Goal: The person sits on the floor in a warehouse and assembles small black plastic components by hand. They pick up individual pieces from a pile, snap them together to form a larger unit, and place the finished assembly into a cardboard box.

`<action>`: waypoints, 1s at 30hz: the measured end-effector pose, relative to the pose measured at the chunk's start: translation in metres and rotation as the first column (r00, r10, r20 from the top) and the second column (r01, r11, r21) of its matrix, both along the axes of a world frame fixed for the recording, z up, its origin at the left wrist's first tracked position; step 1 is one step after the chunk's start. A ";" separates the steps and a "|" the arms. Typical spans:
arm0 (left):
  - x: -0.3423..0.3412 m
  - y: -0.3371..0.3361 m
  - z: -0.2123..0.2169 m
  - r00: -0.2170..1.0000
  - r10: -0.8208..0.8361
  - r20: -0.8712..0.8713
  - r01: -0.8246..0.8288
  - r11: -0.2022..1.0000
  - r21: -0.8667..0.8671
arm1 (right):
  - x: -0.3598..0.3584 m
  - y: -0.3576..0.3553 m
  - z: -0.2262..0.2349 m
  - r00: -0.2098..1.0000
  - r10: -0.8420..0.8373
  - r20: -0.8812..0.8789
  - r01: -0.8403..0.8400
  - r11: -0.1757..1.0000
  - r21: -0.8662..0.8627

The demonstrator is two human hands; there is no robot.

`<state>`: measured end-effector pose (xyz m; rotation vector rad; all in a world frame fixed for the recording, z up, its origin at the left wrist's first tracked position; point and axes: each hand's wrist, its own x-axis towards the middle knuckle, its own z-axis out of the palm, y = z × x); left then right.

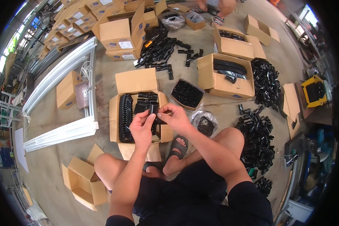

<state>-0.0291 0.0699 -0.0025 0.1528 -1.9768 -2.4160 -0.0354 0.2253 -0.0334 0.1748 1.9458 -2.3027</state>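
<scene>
My left hand [142, 129] grips a short black part [153, 109], shaped like a bracket, between thumb and fingers. At the part's right side my right hand [176, 117] is closed in a pinch; whatever is between its fingertips is too small to make out. Both hands are above an open cardboard box [135, 77]. Inside that box, a row of black parts [125, 113] is stacked along the left wall, with more laid at the back. Right of the box stands a small carton of tiny black pieces [187, 93], and a clear bag of dark pieces [205, 125] lies near my right forearm.
Heaps of black parts [257, 141] cover the floor on my right, another heap [157, 47] lies ahead. A partly filled box [229, 89] is ahead right, an opened box [83, 184] at lower left. White metal profiles [60, 133] lie left. Another person's feet [217, 20] show far ahead.
</scene>
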 end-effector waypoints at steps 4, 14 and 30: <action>0.000 -0.001 0.002 1.000 -0.003 0.011 0.003 1.000 -0.024 | 0.002 -0.002 0.005 0.994 -0.021 -0.105 0.034 0.991 0.127; -0.004 0.003 0.003 0.999 -0.027 0.033 0.027 1.000 -0.004 | 0.001 0.004 0.011 0.998 0.026 -0.062 -0.019 0.992 0.122; -0.003 0.002 0.008 0.998 -0.041 -0.041 0.036 0.993 -0.108 | 0.000 0.002 0.010 0.983 0.045 0.177 0.013 0.949 -0.314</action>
